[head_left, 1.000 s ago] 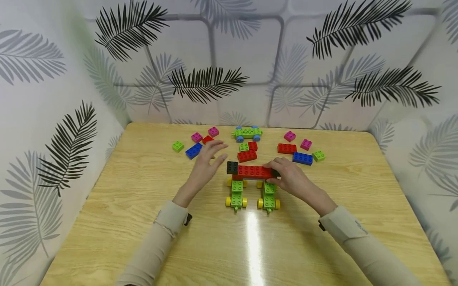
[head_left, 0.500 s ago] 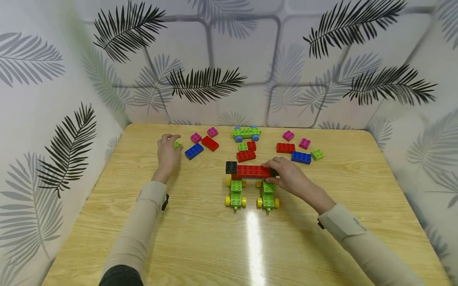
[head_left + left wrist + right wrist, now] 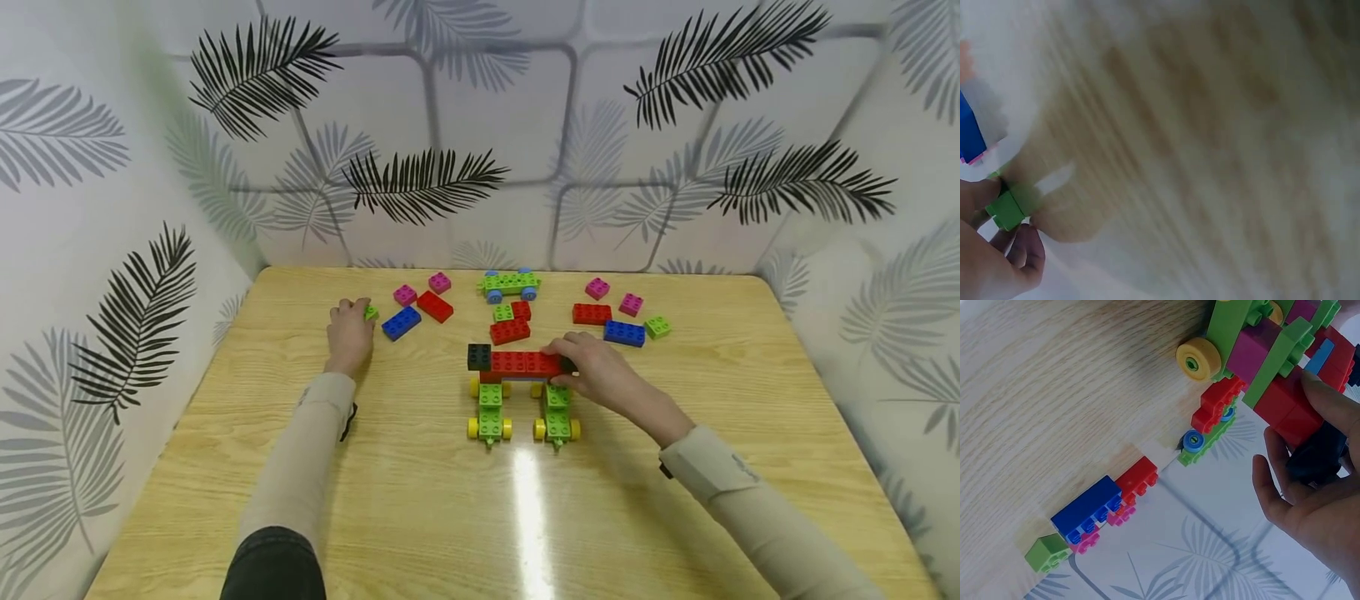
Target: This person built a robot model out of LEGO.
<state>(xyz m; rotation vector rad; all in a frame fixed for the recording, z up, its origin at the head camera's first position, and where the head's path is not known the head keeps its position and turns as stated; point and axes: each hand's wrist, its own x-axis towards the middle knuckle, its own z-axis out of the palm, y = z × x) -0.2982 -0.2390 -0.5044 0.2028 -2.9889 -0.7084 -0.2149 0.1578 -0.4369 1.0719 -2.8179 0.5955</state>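
At the left of the group of bricks, my left hand (image 3: 350,336) pinches a small green brick (image 3: 371,312); the left wrist view shows this green brick (image 3: 1009,209) between thumb and fingertips. My right hand (image 3: 603,375) grips the right end of a built piece, around its black brick (image 3: 1317,453). That piece has a row of red bricks (image 3: 521,363) across the top, a black brick (image 3: 479,357) at its left end, and two green wheeled bases (image 3: 491,412) with yellow wheels below. The right wrist view shows purple bricks (image 3: 1252,350) between green ones.
Beside the left hand lie a blue brick (image 3: 401,323), a red brick (image 3: 435,307) and pink bricks (image 3: 439,282). A green car base (image 3: 512,284) with blue wheels stands at the back, behind red bricks (image 3: 510,331). To the right are a blue brick (image 3: 624,333) and a green brick (image 3: 657,327).
My left hand has moved left from beside the built piece to the small green brick and pinches it. My right hand has kept its grip on the built piece.
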